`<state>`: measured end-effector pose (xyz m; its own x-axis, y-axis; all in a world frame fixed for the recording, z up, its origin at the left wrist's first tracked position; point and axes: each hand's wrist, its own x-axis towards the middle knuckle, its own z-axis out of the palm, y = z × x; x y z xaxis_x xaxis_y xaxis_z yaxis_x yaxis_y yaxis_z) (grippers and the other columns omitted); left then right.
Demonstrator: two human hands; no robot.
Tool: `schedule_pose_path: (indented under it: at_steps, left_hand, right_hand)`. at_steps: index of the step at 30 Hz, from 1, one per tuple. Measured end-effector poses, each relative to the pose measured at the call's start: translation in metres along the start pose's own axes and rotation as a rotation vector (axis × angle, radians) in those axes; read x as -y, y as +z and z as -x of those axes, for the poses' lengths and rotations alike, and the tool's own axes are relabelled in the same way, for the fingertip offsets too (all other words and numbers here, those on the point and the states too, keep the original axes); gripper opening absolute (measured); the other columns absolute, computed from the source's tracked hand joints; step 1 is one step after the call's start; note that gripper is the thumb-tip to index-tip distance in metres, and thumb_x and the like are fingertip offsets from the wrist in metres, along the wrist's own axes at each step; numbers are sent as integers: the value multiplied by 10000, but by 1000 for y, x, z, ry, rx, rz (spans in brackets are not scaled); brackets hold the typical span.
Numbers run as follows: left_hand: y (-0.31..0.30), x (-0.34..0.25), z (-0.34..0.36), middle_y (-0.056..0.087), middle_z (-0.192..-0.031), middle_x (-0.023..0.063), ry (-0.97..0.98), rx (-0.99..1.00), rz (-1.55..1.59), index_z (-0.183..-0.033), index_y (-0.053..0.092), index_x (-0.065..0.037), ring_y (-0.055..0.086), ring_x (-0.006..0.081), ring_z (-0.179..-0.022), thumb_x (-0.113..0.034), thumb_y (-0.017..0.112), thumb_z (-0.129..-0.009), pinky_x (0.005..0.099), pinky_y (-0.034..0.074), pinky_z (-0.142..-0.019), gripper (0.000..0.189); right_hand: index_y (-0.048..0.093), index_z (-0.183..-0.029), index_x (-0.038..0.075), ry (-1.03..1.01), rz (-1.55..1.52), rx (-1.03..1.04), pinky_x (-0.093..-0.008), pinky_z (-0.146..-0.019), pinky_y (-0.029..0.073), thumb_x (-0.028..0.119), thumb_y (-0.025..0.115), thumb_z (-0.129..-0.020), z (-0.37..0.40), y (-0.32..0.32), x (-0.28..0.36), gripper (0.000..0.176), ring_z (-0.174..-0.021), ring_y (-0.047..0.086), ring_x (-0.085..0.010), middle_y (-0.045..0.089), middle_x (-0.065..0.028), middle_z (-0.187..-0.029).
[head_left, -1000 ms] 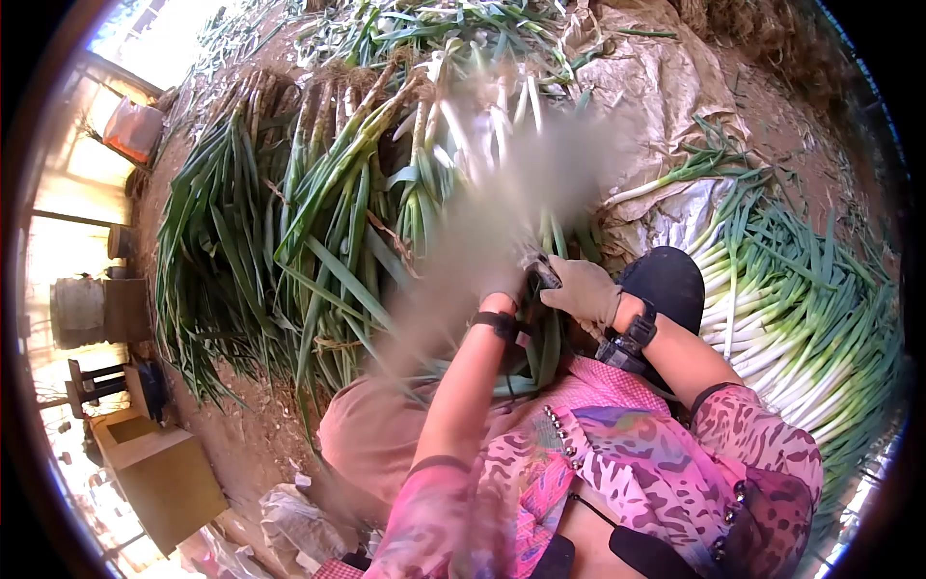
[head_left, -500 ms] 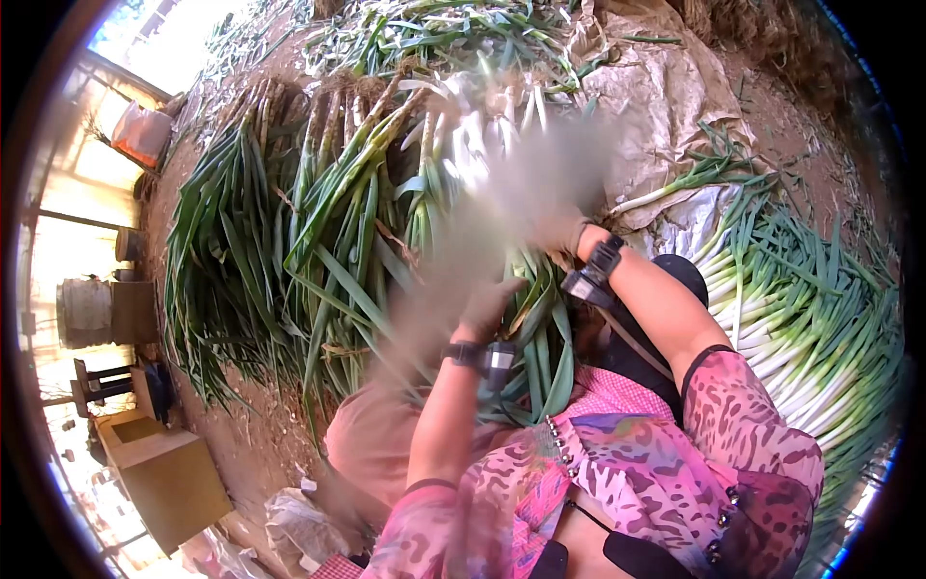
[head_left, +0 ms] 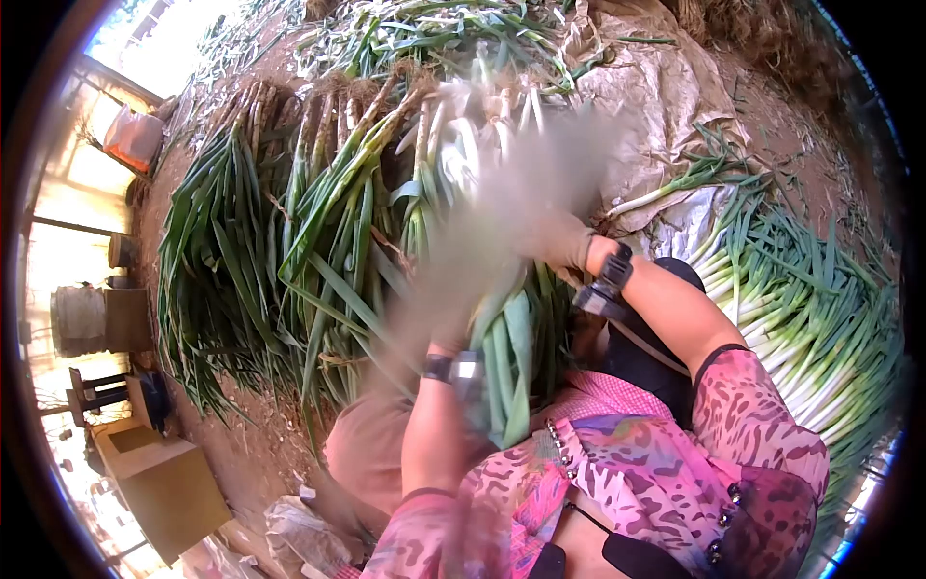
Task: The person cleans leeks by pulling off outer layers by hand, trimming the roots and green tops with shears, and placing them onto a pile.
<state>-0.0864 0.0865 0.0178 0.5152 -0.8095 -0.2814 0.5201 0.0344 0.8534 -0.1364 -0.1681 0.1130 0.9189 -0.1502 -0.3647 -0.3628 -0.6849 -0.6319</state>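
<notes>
A grey, blurred smear covers the middle of the view and hides most of both hands. My left hand (head_left: 449, 343) shows only near the wrist, just left of a few broad green leaves (head_left: 506, 352) of a long green onion that hang toward my lap. My right hand (head_left: 562, 241), in a tan glove, reaches up and left into the smear with its fingers hidden. Beyond and left of my hands lies a pile of untrimmed green onions (head_left: 231, 232), rooty ends away from me. White onion stems (head_left: 461, 154) show just past the smear.
Cleaned green onions (head_left: 805, 318) with white stems lie heaped at my right. A crumpled tan sack (head_left: 666, 96) covers the ground ahead. Leaf scraps (head_left: 415, 34) are strewn at the far side. A cardboard box (head_left: 169, 487) and a plastic bag (head_left: 299, 531) stand at lower left.
My left hand has moved down and left, toward my lap. The broad green leaves beside it now show more fully. My right hand has shifted slightly right.
</notes>
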Motion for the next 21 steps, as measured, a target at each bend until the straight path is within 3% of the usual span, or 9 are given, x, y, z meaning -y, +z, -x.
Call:
schedule_pose_path:
  at_steps: [4,6,10,13,15,17,18,21]
  left_hand:
    - [-62,53,-16,554,-1425,115,28,-30,-214,-1498,403,6,565,201,-1271,-211,389,-1099,338,433,-1125,454]
    - [-24,5,-6,563,-1412,103,172,93,-327,-1507,386,10,576,187,-1246,-131,462,-1065,332,451,-1095,470]
    - [30,-46,-14,618,-1336,108,-203,-7,242,-1476,430,-2,631,191,-1147,-161,644,-974,333,510,-999,568]
    - [40,-34,-21,683,-1180,140,-253,-19,-461,-1362,521,11,680,224,-1015,-232,745,-873,348,542,-909,590]
    - [69,-45,-20,722,-1044,178,-239,-30,-834,-1260,591,27,710,251,-913,-282,814,-779,357,560,-832,613]
    - [83,-25,-22,730,-1013,185,-198,-15,-859,-1243,601,25,717,260,-886,-315,805,-781,353,559,-819,608]
    - [93,-45,-23,736,-1004,187,-310,29,-899,-1249,611,17,723,255,-870,-337,770,-813,337,557,-810,584]
    - [59,-41,-40,740,-992,196,-79,-133,-804,-1266,618,3,724,259,-885,-364,739,-838,338,556,-808,577]
  right_hand:
    - [621,-1055,20,13,-160,4,-443,-716,533,311,644,-840,58,-11,26,362,-727,678,-341,679,-207,-797]
    - [626,-1021,17,44,-146,113,-434,-698,534,306,641,-840,85,-13,30,341,-702,679,-344,683,-206,-787]
    - [631,-1000,19,128,-141,243,-432,-675,530,322,643,-837,123,-6,-3,344,-681,684,-344,680,-202,-760]
    - [585,-964,39,173,-121,99,-407,-694,519,310,662,-839,133,-15,-11,308,-723,670,-309,662,-177,-768]
    - [601,-1031,30,120,-107,-9,-449,-724,524,327,664,-837,123,-18,-4,360,-781,679,-377,677,-217,-826]
    - [615,-1071,19,-7,-40,-138,-483,-728,528,368,667,-833,105,-9,0,426,-798,680,-417,688,-239,-834]
    - [614,-1075,5,-30,-18,-101,-503,-773,516,375,664,-830,93,-3,2,446,-878,664,-442,687,-260,-913]
    - [617,-1057,-7,28,86,21,-494,-807,513,376,659,-826,62,9,-1,450,-914,659,-439,683,-264,-942]
